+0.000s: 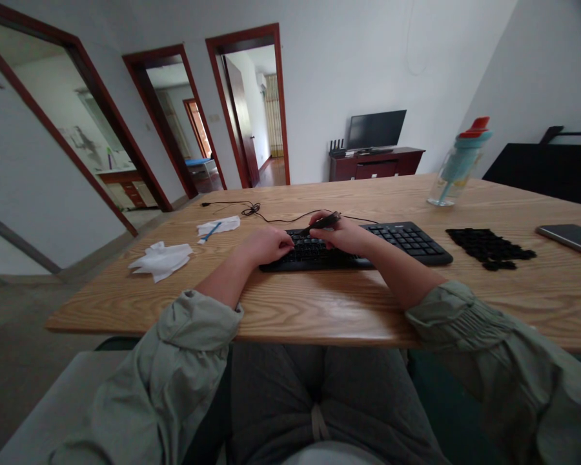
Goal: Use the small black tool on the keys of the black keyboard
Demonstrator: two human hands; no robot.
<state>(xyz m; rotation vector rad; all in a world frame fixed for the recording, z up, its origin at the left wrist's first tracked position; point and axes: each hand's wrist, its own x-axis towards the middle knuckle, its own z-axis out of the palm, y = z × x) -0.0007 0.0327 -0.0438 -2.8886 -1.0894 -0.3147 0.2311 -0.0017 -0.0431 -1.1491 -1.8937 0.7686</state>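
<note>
A black keyboard (416, 244) lies across the table in front of me. My right hand (345, 234) is closed around a short dark pen-like tool (326, 221), which slants over the keyboard's left half; its exact kind I cannot make out. My left hand (271, 245) rests at the keyboard's left end with its fingers bent and pinched together. Whatever lies between those fingertips is too small to tell. To the right of the keyboard is a flat pile of small black pieces that look like keycaps (487, 245).
Crumpled white tissue (161, 259) and a blue-handled brush-like stick (212, 231) on a folded white tissue (227, 224) lie at left. The keyboard's cable (252, 208) runs behind. A water bottle (458, 165) stands back right, and a phone (571, 239) lies at the right edge.
</note>
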